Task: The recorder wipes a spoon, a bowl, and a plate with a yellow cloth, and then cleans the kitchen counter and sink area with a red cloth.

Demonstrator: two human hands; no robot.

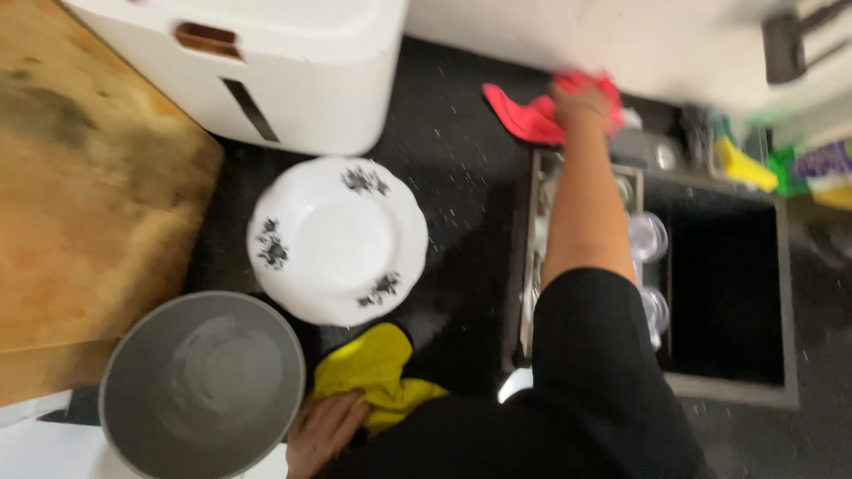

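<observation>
The right hand (581, 99) reaches out past the far edge of the sink (723, 293) and its grip is closed on a red cloth (537, 113), which lies bunched on the black table (461, 195) just beyond the sink, against the white wall. The picture is blurred there, so I cannot tell how tightly the fingers hold it.

The left hand (324, 430) rests low, well to the left of the sink, palm down on a yellow cloth (377, 372); whether its grip is shut on the cloth or only pressing it flat, I cannot tell.

As a judgement, the wiping is partway: white specks are scattered over the table left of the sink, so cleaning is left to do there.

Left of the sink stand a white plate (337, 238) with dark flower prints, empty, and nearer the left hand a grey bowl (202, 386), also empty and seemingly clean. Inside the sink, a rack along its left side holds clear glasses (648, 235); the rest of the basin looks dark and bare. Right of the sink lie yellow and green sponges (745, 164), blurred.
</observation>
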